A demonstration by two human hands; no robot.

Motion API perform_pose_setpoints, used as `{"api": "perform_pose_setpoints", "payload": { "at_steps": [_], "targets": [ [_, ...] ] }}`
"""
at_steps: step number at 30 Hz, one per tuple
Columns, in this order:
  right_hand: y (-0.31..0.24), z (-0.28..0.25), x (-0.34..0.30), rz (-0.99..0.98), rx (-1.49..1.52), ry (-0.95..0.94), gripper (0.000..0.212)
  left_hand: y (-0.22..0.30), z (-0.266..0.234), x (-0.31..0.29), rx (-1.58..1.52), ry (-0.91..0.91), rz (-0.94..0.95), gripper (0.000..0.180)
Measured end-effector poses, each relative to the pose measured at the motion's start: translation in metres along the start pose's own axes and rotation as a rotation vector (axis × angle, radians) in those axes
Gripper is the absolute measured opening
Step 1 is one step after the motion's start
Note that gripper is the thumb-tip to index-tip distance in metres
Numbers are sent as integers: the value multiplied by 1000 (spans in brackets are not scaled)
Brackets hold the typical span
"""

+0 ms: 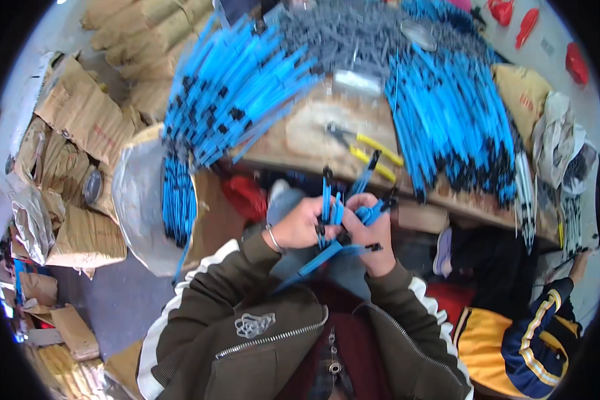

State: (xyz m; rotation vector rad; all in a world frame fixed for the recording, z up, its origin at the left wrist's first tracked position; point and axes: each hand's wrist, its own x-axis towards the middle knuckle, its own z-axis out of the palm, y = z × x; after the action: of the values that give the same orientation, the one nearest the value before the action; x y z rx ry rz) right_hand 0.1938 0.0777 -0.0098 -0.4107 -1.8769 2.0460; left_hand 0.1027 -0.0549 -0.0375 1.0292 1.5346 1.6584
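Observation:
In front of my chest, both hands hold thin blue flexible strips (320, 259) with black end pieces. My left hand (299, 227) is closed round a few that stand up between its fingers. Close beside it, my right hand (365, 230) pinches more of them, bent into a loop. Some strip ends cross below the hands, pointing down-left and right. Which strip each finger grips is partly hidden. Beyond the hands, pliers with yellow handles (380, 149) lie on the wooden table (300, 137).
Blue strip bundles lie on the table at left (230, 93) and right (450, 120), with a pile of grey pieces (340, 37) behind. A silver-lined sack (140, 200) holding more strips stands left, by brown paper sacks (87, 113). Another person in a yellow-navy jacket (493, 347) is at lower right.

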Motion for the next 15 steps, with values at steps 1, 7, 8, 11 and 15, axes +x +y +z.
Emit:
{"api": "perform_pose_setpoints", "payload": {
  "at_steps": [1, 7, 8, 11, 15],
  "targets": [
    [7, -1, -7, 44, -49, -11, 15, -5, 4, -7, -126, 2, -50, 19],
    [15, -20, -29, 166, -10, -200, 10, -16, 15, -26, 38, 0, -47, 18],
    [15, -25, -32, 189, -9, -195, 10, -17, 16, -27, 23, -2, -66, 18],
    [13, -31, -41, 156, -5, -272, 7, -16, 21, -31, 189, -75, 12, 31],
    [23, -23, -49, 130, 17, -53, 8, -21, 36, -37, 225, -22, 24, 30]
  ]
}}
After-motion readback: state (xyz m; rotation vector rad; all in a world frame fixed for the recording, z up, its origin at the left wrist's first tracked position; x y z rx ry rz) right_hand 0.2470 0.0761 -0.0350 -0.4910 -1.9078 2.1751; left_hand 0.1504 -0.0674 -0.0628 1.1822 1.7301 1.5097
